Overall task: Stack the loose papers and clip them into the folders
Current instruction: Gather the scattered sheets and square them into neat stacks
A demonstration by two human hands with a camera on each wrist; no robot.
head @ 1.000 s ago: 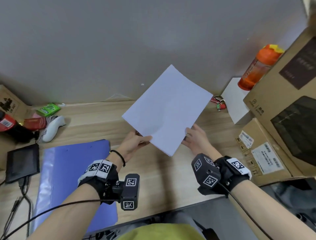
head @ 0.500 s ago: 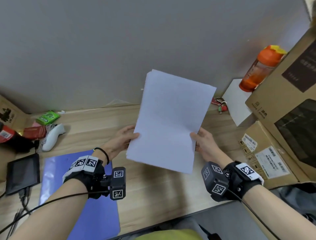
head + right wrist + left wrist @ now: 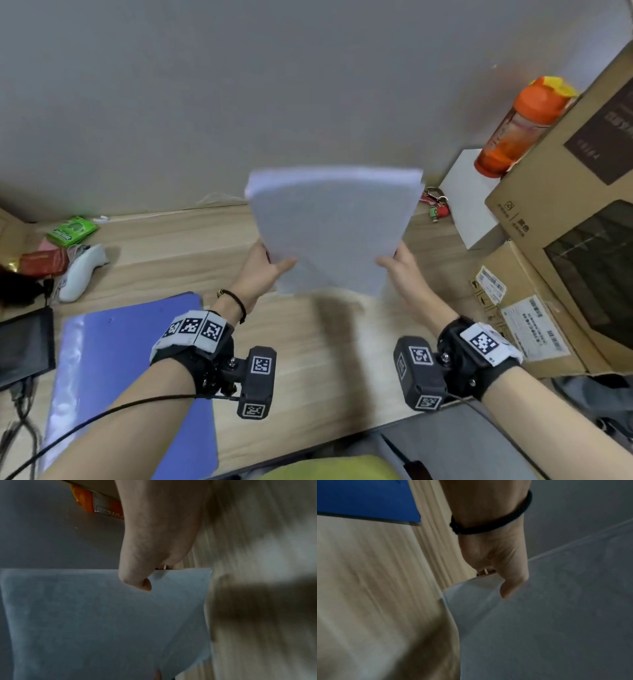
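A stack of white papers [image 3: 330,226] stands nearly upright above the wooden desk, its short edges at top and bottom. My left hand [image 3: 265,272] pinches the left side near the bottom, thumb on the front face. My right hand [image 3: 399,270] pinches the right side the same way. The left wrist view shows my left thumb [image 3: 508,588] lying on the papers [image 3: 556,615]. The right wrist view shows my right thumb [image 3: 137,580] on the papers [image 3: 102,622]. A blue folder [image 3: 130,370] lies shut on the desk at the lower left, under my left forearm.
Cardboard boxes [image 3: 565,240] line the right side, with an orange bottle [image 3: 520,126] and a white box [image 3: 469,195] behind them. Keys [image 3: 435,205] lie by the wall. A small screen [image 3: 24,342], a white controller [image 3: 82,270] and packets sit at the left.
The papers have turned from a diagonal tilt to upright and square, and have come lower toward the desk. Both hands shifted to grip opposite sides near the bottom.
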